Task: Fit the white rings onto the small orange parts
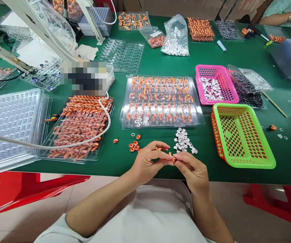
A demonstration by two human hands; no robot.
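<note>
Fingertips of my left hand (150,162) and my right hand (194,170) meet at the table's front edge around a small orange plastic part (173,159). Both hands are closed in a pinch on it, so much of the part is hidden. Just beyond my right hand lies a pile of small white round caps (183,139). Several orange ring-shaped pieces (134,145) lie left of my left hand, partly behind it. Farther back, a clear tray (123,118) holds rows of orange parts, with loose white rings on its front left.
Right of my hands stand a green basket (262,158) and a pink basket (233,98) with white pieces. A tray of orange parts (71,135) lies left, crossed by a white cable (108,125). Stacked clear trays (10,121) stand far left. Another person's arm (282,18) rests at back right.
</note>
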